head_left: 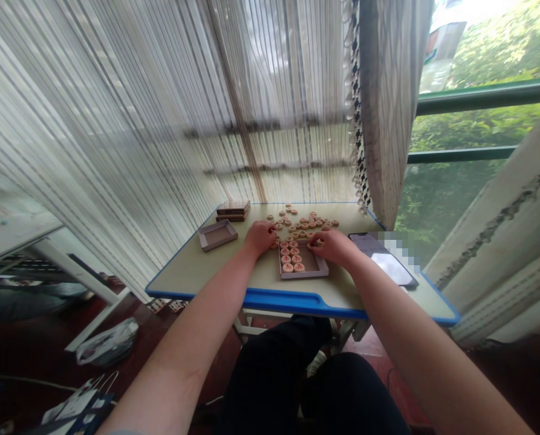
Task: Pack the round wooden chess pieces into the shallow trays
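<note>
A shallow open box (315,263) stands near the table's front edge. In its left part lie Chinese chess pieces (288,267) in two columns, their red characters facing up; bare box floor shows on the right. My right hand (334,245) is at the box's far right corner, thumb and fingers closed on a small round Chinese chess piece (311,244). Beyond the box's far left corner is my left hand (260,237), its fingers curled together beside the loose pieces. What its fingertips hold, if anything, is hidden. More loose pieces (318,223) are scattered behind the box.
An empty box lid or tray (217,235) lies at the left, in front of stacked brown boxes (233,209). A large phone (383,260) rests to the right of my right hand. The table (183,275) has a blue rim, and a sheer curtain (297,139) hangs behind it.
</note>
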A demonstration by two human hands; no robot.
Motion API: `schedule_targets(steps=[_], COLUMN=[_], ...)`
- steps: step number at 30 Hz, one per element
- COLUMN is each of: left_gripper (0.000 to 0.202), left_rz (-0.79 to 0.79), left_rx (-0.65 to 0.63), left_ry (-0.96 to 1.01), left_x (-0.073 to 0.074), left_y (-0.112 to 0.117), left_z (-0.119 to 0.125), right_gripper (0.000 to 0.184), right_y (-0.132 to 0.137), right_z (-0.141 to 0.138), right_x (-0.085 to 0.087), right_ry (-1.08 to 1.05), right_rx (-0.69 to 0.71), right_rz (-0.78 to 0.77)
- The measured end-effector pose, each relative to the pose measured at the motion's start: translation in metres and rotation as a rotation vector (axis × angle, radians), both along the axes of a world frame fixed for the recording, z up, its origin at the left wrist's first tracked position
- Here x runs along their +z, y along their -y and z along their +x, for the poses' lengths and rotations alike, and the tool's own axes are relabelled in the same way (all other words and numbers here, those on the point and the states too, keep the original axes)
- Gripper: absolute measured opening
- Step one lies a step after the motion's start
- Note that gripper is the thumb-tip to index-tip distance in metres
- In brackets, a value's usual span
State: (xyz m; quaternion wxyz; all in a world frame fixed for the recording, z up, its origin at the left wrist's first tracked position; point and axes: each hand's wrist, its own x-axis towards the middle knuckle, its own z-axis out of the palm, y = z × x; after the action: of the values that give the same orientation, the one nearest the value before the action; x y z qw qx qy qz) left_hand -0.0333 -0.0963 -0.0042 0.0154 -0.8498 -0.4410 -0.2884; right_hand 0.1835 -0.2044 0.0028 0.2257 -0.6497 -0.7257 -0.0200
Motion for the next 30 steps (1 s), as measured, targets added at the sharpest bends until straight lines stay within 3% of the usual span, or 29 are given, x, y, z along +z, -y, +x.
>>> schedule_targets(steps=[9,18,22,26,30], left_gripper=[0.026,0.029,0.029,0.028,0.03], left_rz=[-0.056,-0.113,-0.172,-0.182,-0.185], left_rx=[-0.073,-0.021,-0.054,-0.054,-0.068], left_ry=[-0.101,-0.101,-0.089,0.014,0.241], left_x=[0.0024,0.0005,0.0008,0.0007,0.0005], left_y=[0.0008,-0.0037,-0.0034,-0.0033,-0.0045], left_z=[-0.0065,-0.0078,-0.0083,-0.0083,-0.0046], right_gripper=[0.02,0.025,0.027,0.026,0.024], right_y=[0.0018,-0.0004,-0.0009,-0.0011,-0.0013], right_z=[-0.0024,0.0006,0.0002,-0.0013,-0.004], right_x=[0.0021,0.0036,0.0034,0.0048,0.0064], right_ry=[-0.015,-0.064,-0.068,-0.064,-0.066], right_rx=[0.003,0.032,0.025,0.02,0.03], right_rz=[0.012,0.104,0.118,0.117,0.108])
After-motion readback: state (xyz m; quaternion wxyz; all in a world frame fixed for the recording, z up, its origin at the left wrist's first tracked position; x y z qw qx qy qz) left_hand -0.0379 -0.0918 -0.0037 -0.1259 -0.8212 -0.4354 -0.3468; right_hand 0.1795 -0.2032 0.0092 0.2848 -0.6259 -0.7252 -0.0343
